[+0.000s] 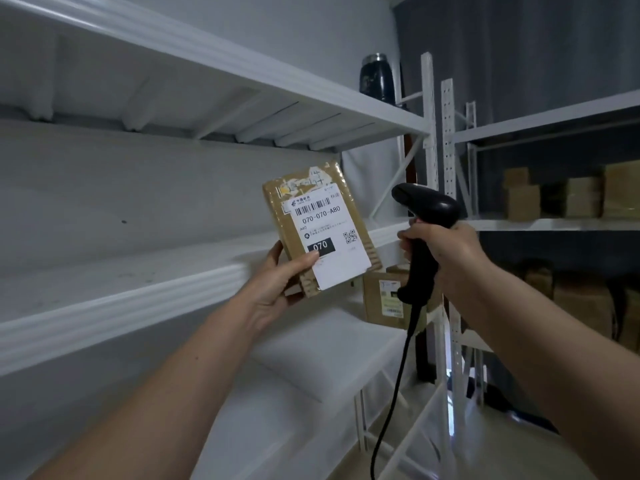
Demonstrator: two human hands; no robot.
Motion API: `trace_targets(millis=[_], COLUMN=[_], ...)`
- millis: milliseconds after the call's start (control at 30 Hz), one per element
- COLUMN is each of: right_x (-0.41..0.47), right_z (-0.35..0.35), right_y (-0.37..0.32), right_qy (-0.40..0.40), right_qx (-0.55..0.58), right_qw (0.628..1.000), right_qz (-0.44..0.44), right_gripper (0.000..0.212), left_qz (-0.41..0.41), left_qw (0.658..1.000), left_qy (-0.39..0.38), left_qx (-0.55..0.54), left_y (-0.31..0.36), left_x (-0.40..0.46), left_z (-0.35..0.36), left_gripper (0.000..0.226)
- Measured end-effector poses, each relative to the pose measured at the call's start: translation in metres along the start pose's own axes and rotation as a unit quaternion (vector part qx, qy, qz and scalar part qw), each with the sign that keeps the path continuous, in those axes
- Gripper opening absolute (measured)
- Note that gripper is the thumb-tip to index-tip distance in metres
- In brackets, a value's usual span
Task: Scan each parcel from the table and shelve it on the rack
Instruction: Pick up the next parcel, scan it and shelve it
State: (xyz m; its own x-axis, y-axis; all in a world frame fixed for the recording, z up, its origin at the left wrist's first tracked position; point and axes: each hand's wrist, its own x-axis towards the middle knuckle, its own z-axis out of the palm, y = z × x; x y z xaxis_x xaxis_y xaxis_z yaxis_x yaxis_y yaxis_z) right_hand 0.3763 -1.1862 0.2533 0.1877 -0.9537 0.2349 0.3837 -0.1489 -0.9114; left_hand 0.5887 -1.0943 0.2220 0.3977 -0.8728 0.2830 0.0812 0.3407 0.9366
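One parcel (320, 226) in left hand (277, 285)

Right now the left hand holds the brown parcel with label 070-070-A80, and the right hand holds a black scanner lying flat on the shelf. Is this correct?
Not quite. The scanner is not on the shelf; the right hand holds it raised, aimed at the parcel. The head view shows this. The left hand holds that labelled parcel, as you say.
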Motion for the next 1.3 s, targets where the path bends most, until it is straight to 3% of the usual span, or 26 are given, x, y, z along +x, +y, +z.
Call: trace_targets(millis=[167,300,500,733,800,867,900,967,1000,1067,1167,1233,1300], right_x=[0.083,0.16,0.28,0.371,0.386,0.4,0.406,0.415,0.418,0.423,0.428,0.431,0.434], right_z=[-0.001,-0.011,-0.019,-0.036,-0.042,-0.048,-0.05,-0.05,-0.05,-0.048,-0.048,-0.047,-0.048], right_y=[0.007,0.015,0.03,0.054,0.063,0.068,0.069,0.07,0.07,0.07,0.069,0.069,0.07], right_qy=[-0.031,-0.065,-0.128,-0.147,-0.138,-0.126,-0.122,-0.123,-0.126,-0.134,-0.139,-0.143,-0.144], right_qx=[0.013,0.019,0.111,0.133,0.122,0.102,0.092,0.073,0.065,0.054,0.047,0.044,0.044], right_qw=[0.999,0.997,0.982,0.976,0.979,0.983,0.985,0.988,0.989,0.989,0.989,0.988,0.988], right_qz=[-0.03,-0.028,0.082,0.09,0.087,0.084,0.078,0.057,0.047,0.031,0.026,0.023,0.021], right_gripper=[0.026,0.029,0.021,0.023,0.024,0.028,0.03,0.032,0.033,0.034,0.034,0.033,0.033], left_qz=[0.007,-0.036,-0.05,-0.098,-0.097,-0.067,-0.037,0.035,0.08,0.136,0.069,0.017,0.02], left_qw=[0.999,0.992,0.981,0.977,0.983,0.982,0.965,0.888,0.854,0.837,0.883,0.9,0.888], left_qy=[0.011,0.007,0.076,0.084,0.113,0.169,0.196,0.201,0.178,0.077,-0.073,-0.102,-0.065], left_qx=[-0.04,-0.118,-0.172,-0.167,-0.108,0.05,0.169,0.412,0.482,0.524,0.458,0.423,0.454], left_y=[-0.006,-0.014,-0.043,-0.083,-0.091,-0.094,-0.096,-0.097,-0.094,-0.083,-0.058,-0.048,-0.052], left_x=[0.069,0.147,0.28,0.389,0.408,0.425,0.433,0.443,0.442,0.439,0.433,0.437,0.446], left_z=[0.014,0.036,0.099,0.146,0.153,0.156,0.155,0.15,0.15,0.152,0.153,0.154,0.161], left_gripper=[0.061,0.037,0.046,0.054,0.048,0.04,0.043,0.073,0.089,0.104,0.094,0.081,0.076])
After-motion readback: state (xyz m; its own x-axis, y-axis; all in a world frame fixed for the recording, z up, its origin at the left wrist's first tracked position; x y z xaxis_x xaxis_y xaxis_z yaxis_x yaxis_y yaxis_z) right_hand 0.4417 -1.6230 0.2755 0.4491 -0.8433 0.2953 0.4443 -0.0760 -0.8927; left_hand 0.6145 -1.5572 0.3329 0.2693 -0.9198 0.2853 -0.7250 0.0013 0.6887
